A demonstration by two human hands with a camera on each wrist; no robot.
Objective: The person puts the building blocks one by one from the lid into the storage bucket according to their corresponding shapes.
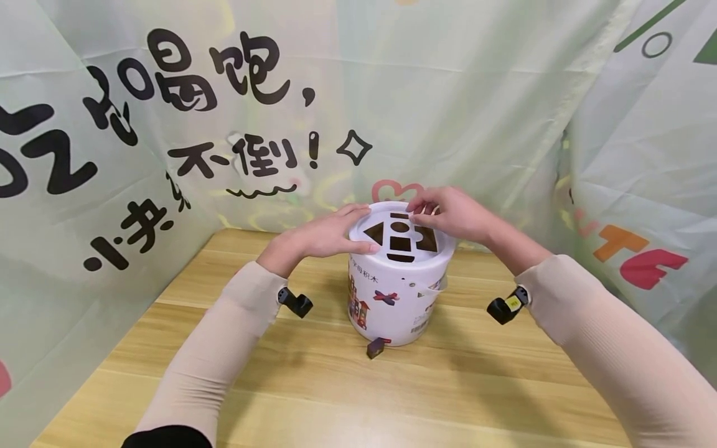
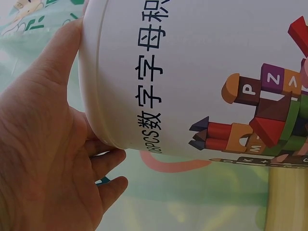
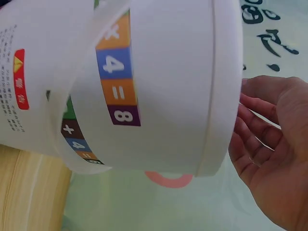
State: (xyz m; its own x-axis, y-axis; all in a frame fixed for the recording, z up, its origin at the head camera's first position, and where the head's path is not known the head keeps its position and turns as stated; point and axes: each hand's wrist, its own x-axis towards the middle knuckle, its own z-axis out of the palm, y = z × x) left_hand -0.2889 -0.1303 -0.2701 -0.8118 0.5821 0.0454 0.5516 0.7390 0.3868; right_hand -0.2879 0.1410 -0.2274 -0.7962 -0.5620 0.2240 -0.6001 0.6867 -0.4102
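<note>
A white bucket (image 1: 386, 305) stands upright on the table, with printed toy bricks on its side. Its white lid (image 1: 411, 203) has several dark shaped holes on top. At the lid's left edge, my left hand (image 1: 330, 235) holds the rim, thumb lying over the top; bent fingers (image 2: 108, 163) show past the rim in the left wrist view. My right hand (image 1: 454, 214) is over the lid's far right part, fingers loosely bent and fingertips at the top surface. I see nothing between those fingers, though the lid edge hides their tips in the right wrist view.
A small dark purple block (image 1: 375, 348) lies on the wooden table (image 1: 313, 386) against the bucket's front base. The bucket's white handle (image 1: 437, 287) hangs on its right side. A printed cloth (image 1: 476, 118) hangs behind the table.
</note>
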